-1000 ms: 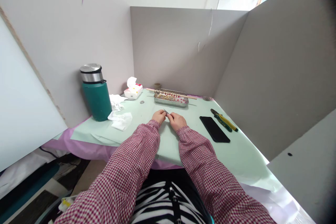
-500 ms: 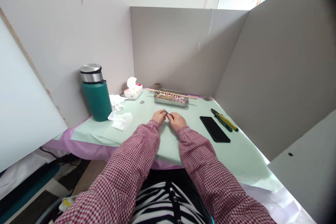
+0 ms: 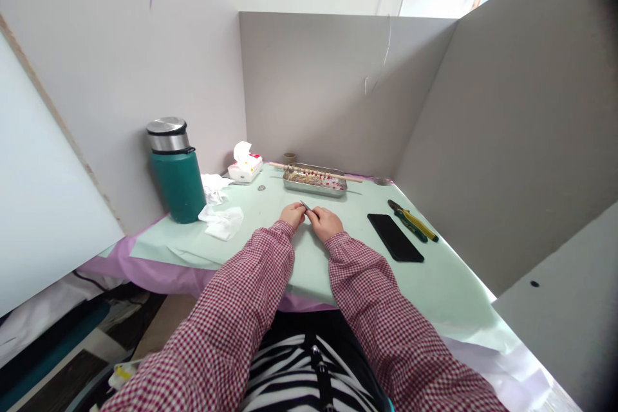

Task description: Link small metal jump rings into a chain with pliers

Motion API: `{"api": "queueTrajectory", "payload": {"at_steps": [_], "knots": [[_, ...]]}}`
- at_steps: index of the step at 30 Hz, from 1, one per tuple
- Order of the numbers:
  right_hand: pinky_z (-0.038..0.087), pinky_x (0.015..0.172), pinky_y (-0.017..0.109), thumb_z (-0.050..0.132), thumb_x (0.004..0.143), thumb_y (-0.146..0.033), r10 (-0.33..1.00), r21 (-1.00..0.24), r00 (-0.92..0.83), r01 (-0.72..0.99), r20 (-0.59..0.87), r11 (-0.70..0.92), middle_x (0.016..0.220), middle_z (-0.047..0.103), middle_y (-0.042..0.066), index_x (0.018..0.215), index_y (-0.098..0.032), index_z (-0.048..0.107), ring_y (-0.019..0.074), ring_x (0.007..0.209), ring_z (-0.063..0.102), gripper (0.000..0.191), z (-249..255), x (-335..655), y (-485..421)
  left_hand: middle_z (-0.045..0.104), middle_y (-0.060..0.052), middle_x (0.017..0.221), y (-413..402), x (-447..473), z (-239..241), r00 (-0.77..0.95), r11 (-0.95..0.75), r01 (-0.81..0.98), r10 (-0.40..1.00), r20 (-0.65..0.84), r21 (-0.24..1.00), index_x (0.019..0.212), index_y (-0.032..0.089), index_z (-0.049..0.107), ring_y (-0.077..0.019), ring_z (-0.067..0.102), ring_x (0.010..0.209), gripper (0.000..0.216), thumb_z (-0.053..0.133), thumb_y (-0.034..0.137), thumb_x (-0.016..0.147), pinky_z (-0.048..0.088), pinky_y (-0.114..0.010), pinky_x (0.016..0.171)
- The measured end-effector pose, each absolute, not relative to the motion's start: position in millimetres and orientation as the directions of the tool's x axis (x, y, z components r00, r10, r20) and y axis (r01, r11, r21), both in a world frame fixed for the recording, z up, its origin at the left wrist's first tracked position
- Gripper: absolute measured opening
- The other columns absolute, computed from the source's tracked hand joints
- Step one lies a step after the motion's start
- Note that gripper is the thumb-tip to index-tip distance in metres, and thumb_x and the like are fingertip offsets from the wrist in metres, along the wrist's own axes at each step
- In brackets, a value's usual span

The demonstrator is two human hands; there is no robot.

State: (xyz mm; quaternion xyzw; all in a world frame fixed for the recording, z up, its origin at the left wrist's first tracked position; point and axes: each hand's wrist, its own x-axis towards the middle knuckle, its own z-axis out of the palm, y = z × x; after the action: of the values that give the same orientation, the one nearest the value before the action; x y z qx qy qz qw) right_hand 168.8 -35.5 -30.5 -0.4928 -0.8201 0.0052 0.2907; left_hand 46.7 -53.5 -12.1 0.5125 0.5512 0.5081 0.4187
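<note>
Nothing visibly shifts since the earlier frame: right hand [image 3: 326, 223] pinches a slim metal tool [image 3: 306, 206] in front of the tray [image 3: 315, 190], tip at the left hand [image 3: 292, 214], whose grip cannot be told, suggesting fine work continues.

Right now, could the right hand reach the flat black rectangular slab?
Probably yes: only pale green sheeting separates the right hand and black slab, though that hand holds a slim grey tool.

Extending both red-and-white check-sleeved arms [image 3: 253, 283] from bottom of frame, holding bare left hand [image 3: 292, 214] and bare right hand [image 3: 327, 223] close together, curled, just below centre.
</note>
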Motion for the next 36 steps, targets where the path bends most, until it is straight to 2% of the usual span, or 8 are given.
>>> {"api": "queueTrajectory", "payload": {"at_steps": [9, 19, 30, 36], "knots": [[0.028, 0.059, 0.024, 0.033, 0.088, -0.044, 0.850, -0.298, -0.294, 0.844, 0.438, 0.445, 0.079, 0.062, 0.004, 0.080, -0.020, 0.059, 0.0137, 0.071, 0.053, 0.036, -29.5, 167.3, -37.3, 0.035, 0.006, 0.037, -49.5, 47.7, -16.6, -0.137, -0.051, 0.227, 0.987, 0.084, 0.973, 0.054, 0.017, 0.040, -0.0056, 0.032, 0.035, 0.016, 0.042, 0.020, 0.070, 0.024, -0.018, 0.037], [0.031, 0.067, 0.023, 0.036, 0.088, -0.040, 0.819, -0.301, -0.324, 0.815, 0.474, 0.496, 0.082, 0.059, 0.005, 0.082, -0.018, 0.059, 0.0139, 0.080, 0.051, 0.032, -30.6, 167.7, -35.9, 0.037, 0.005, 0.038, -46.3, 45.5, -18.7, -0.149, -0.058, 0.290, 0.983, 0.105, 0.955, 0.054, 0.017, 0.042, -0.0066, 0.035, 0.037, 0.017, 0.041, 0.020, 0.070, 0.026, -0.018, 0.039], [0.030, 0.064, 0.022, 0.036, 0.088, -0.040, 0.803, -0.286, -0.343, 0.806, 0.488, 0.518, 0.079, 0.059, 0.004, 0.080, -0.019, 0.059, 0.0134, 0.075, 0.050, 0.032, -32.0, 168.5, -34.5, 0.035, 0.006, 0.037, -49.4, 46.3, -16.5, -0.145, -0.069, 0.242, 0.984, 0.106, 0.968, 0.053, 0.017, 0.041, -0.0070, 0.034, 0.036, 0.016, 0.041, 0.018, 0.069, 0.026, -0.019, 0.040], [0.029, 0.064, 0.023, 0.036, 0.088, -0.040, 0.804, -0.285, -0.337, 0.810, 0.489, 0.513, 0.079, 0.058, 0.004, 0.081, -0.019, 0.059, 0.0135, 0.075, 0.050, 0.032, -32.1, 168.2, -34.9, 0.037, 0.004, 0.037, -47.4, 44.8, -18.4, -0.147, -0.073, 0.300, 0.982, 0.122, 0.951, 0.051, 0.017, 0.042, -0.0074, 0.036, 0.037, 0.017, 0.041, 0.019, 0.068, 0.026, -0.020, 0.040]]}}
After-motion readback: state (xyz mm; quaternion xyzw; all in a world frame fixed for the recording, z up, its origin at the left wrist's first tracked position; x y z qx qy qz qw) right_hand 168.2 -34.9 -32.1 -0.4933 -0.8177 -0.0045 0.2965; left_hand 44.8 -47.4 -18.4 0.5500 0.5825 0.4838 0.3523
